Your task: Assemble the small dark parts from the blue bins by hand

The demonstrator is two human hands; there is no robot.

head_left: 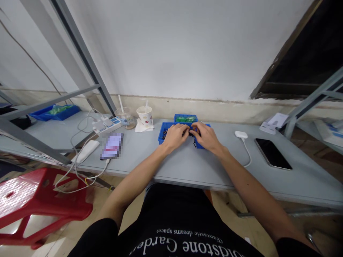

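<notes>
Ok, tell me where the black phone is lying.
In the head view the black phone lies face up on the grey table, right of the right hand, beside the white puck charger.

three blue trays [163,129], two cups [145,115], perhaps two phones [272,153]

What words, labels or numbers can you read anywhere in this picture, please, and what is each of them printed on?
"(Fantastic dreams space)": on the black shirt, seen upside down.
"...dstone Garden": larger line on the same shirt, upside down, both ends cut off.
Paper cup: red print, too small to read.
Phone left of the blue tray: screen blurred, unreadable.
Power strip: labels too small to read.
White papers at right: nothing legible.
</notes>
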